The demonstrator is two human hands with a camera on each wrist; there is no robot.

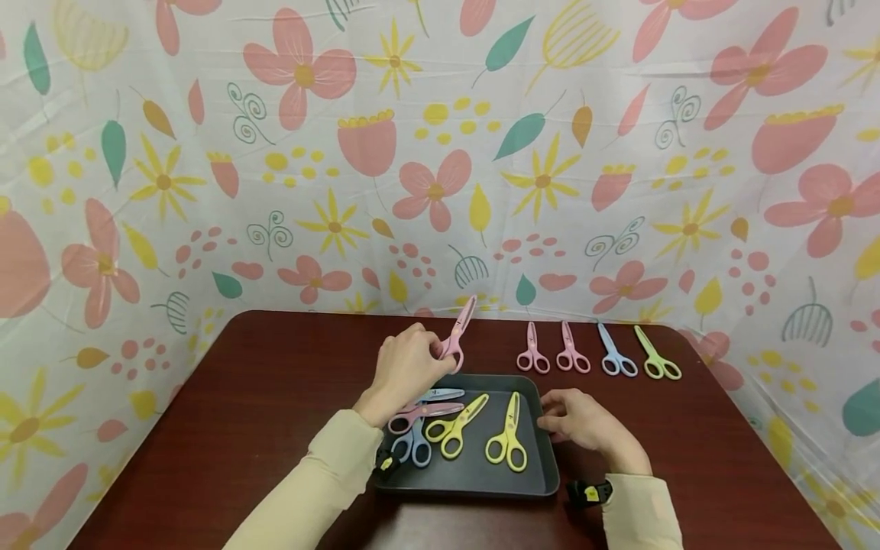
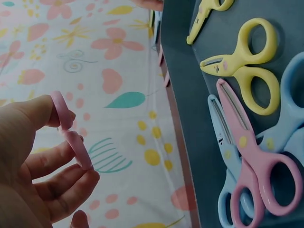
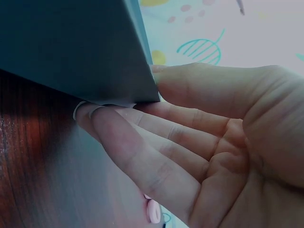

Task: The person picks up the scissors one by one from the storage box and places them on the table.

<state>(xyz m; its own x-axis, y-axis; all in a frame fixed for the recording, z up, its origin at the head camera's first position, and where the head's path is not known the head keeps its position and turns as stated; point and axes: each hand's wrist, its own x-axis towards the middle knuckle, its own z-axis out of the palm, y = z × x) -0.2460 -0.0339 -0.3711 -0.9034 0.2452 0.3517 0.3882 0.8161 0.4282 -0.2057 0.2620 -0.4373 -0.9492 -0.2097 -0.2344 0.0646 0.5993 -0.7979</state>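
Note:
Above the back edge of the dark grey tray [image 1: 474, 480], my left hand [image 1: 407, 368] holds a pair of pink scissors [image 1: 464, 317] by the handles, blades pointing up. In the left wrist view, thumb and fingers pinch the scissors' pink handle rings [image 2: 78, 149]. My right hand [image 1: 587, 422] grips the tray's right side, its thumb [image 3: 199, 83] against the wall and its fingers [image 3: 142, 152] at the underside. In the tray lie two yellow scissors [image 1: 509, 435], pink scissors [image 1: 415, 414] and blue scissors [image 1: 413, 443]; the left forearm covers part of the tray's left side.
Behind the tray to the right, several scissors stand in a row: pink [image 1: 532, 353], another pink [image 1: 570, 351], blue [image 1: 613, 355] and green [image 1: 655, 357]. They lie on a dark brown table [image 1: 275, 397]. A flower-patterned cloth [image 1: 440, 229] hangs behind the table.

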